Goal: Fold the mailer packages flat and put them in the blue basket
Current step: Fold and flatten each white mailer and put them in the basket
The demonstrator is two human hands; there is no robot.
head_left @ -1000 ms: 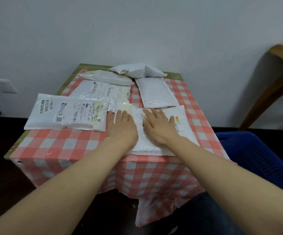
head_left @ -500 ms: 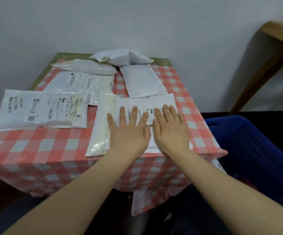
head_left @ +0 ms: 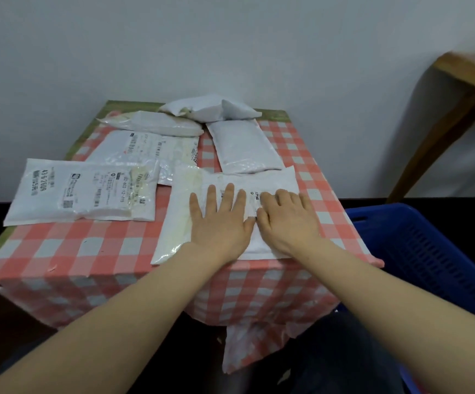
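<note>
A white mailer package [head_left: 179, 211] lies at the front right of the table with a printed label showing between my hands. My left hand [head_left: 219, 220] presses flat on its middle, fingers straight and spread. Beside it, touching thumb to thumb, my right hand [head_left: 287, 220] presses on the mailer's right half with its fingers slightly bent. The blue basket [head_left: 418, 251] stands low to the right of the table, its inside mostly out of view. Several other white mailers lie further back: a labelled one [head_left: 82, 191] at the left, another [head_left: 145, 149] behind it, a plain one [head_left: 245, 146] behind my hands.
The small table wears a red-and-white checked cloth [head_left: 88, 251] that hangs over the front edge. Two puffy mailers [head_left: 210, 109] lie at the far edge against the white wall. A wooden table leg [head_left: 435, 137] slants at the right. Dark floor surrounds the table.
The view has shifted and the mailer under my hands now lies unfolded wider than a second ago. Both hands stay pressed on it, the right hand's fingers a little more bent.
</note>
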